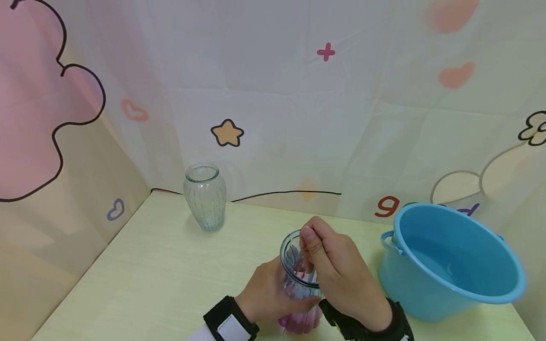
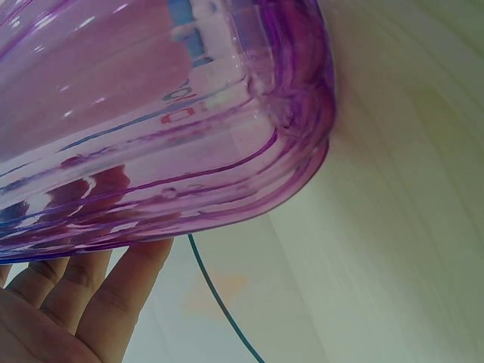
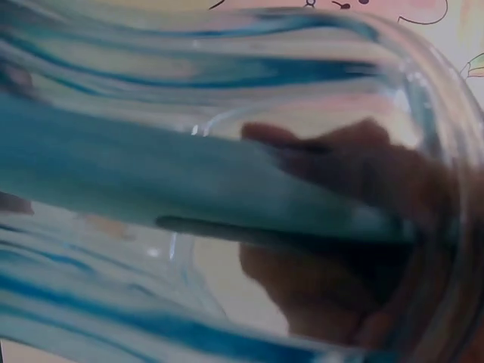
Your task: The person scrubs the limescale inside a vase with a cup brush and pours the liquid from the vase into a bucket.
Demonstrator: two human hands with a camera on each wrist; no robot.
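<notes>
Front vase left of bucket

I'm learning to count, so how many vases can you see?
2. One clear vase stands toward the back of the table; the other, a purple-and-blue vase, is held in the left hand. I see no others.

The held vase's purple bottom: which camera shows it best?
The left wrist view: the purple bottom appears large there, though cropped at the top. The head view shows it small, below the left hand. In the right wrist view I can't make it out, only clear and bluish glass.
</notes>
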